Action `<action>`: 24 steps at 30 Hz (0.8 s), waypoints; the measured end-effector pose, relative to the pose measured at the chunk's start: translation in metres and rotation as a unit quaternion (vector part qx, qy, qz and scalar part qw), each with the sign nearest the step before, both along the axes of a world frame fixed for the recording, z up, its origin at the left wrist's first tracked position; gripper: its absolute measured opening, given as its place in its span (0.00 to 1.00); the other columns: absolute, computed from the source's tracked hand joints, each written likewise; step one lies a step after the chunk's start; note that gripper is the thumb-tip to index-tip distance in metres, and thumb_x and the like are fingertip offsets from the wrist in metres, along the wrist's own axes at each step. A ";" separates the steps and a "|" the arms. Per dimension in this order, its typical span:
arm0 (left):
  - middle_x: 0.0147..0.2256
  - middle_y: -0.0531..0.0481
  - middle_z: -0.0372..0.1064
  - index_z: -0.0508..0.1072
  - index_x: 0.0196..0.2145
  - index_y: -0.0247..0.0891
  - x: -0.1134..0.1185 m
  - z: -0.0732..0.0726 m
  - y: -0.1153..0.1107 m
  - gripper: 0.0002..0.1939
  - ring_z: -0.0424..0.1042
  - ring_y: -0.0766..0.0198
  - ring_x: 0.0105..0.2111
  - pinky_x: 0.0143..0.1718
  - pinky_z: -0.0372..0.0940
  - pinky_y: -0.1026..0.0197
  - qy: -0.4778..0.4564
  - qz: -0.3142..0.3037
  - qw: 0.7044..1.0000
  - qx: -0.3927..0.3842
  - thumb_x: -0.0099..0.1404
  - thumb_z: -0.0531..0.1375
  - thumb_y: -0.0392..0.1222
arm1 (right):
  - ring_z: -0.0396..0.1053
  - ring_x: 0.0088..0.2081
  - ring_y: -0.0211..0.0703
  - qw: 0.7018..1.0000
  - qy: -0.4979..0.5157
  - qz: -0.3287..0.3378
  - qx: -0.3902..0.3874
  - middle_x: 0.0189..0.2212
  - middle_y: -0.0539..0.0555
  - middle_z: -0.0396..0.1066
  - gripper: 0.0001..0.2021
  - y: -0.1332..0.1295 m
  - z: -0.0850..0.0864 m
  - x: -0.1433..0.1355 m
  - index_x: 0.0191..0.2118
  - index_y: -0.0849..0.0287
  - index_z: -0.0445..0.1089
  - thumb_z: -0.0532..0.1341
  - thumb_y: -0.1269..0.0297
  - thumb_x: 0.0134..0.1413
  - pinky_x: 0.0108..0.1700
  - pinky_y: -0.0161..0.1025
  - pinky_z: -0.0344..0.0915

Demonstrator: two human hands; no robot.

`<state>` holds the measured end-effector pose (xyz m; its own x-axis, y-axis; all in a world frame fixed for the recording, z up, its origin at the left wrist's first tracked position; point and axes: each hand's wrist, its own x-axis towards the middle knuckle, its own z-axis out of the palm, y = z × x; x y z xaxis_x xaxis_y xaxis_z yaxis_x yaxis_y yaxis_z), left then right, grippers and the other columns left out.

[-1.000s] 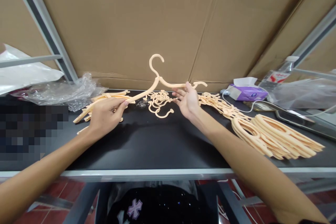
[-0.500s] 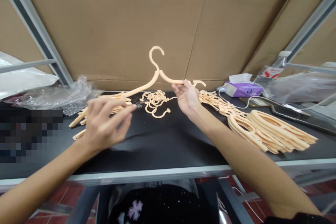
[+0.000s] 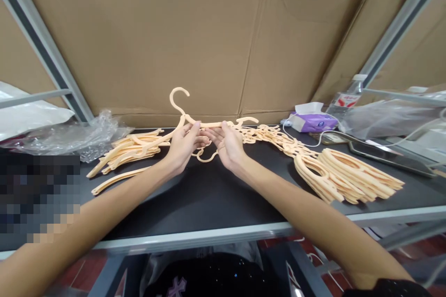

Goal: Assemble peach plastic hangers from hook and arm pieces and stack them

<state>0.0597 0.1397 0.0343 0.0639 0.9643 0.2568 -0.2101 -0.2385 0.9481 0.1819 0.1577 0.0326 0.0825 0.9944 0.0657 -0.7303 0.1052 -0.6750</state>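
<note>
A cream plastic clothes hanger (image 3: 179,121) is held up over the dark table, its hook pointing up and one arm sloping down to the left. My left hand (image 3: 183,146) pinches the right arm of the hanger near the middle joint. Farther out on that same arm, my right hand (image 3: 230,146) grips it between thumb and fingers. Loose hooks (image 3: 206,158) lie just behind and below my hands, partly hidden by them. To the left is a pile of cream hanger arms (image 3: 130,148), with a single arm piece (image 3: 118,180) in front of it.
Spread cream pieces (image 3: 282,141) run along the right back, beside a stack of folded hangers (image 3: 362,174). Behind these are a purple tissue pack (image 3: 313,123), a white cable, a phone (image 3: 390,155) and a bottle (image 3: 350,97). Crumpled clear plastic (image 3: 80,137) lies left; cardboard (image 3: 174,32) stands behind.
My left hand has moved right and up from near the left pile and closed on the hanger's right arm. The hanger and my right hand sit lower and further left in view.
</note>
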 end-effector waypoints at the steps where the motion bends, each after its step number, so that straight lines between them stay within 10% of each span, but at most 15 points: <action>1: 0.31 0.49 0.73 0.70 0.39 0.34 0.002 0.000 0.000 0.11 0.73 0.71 0.25 0.30 0.69 0.68 -0.018 0.010 1.000 0.000 0.69 0.60 0.46 | 0.77 0.28 0.39 1.000 -0.004 0.007 -0.002 0.23 0.53 0.75 0.10 -0.002 -0.001 -0.001 0.31 0.60 0.64 0.54 0.70 0.67 0.39 0.37 0.76; 17: 0.28 0.51 0.71 0.72 0.37 0.33 -0.019 -0.010 0.007 0.08 0.73 0.69 0.24 0.31 0.71 0.66 0.038 0.119 0.985 0.117 0.69 0.59 0.42 | 0.75 0.27 0.36 0.996 -0.091 -0.002 0.012 0.22 0.43 0.70 0.05 -0.003 -0.003 0.002 0.40 0.54 0.61 0.55 0.72 0.65 0.28 0.30 0.72; 24: 0.27 0.50 0.73 0.74 0.34 0.33 -0.022 -0.012 0.008 0.16 0.73 0.68 0.24 0.31 0.70 0.66 0.052 0.122 0.982 0.132 0.64 0.63 0.51 | 0.69 0.21 0.34 0.983 -0.165 0.079 0.019 0.24 0.48 0.71 0.13 -0.004 -0.006 0.002 0.39 0.57 0.70 0.55 0.54 0.66 0.24 0.32 0.69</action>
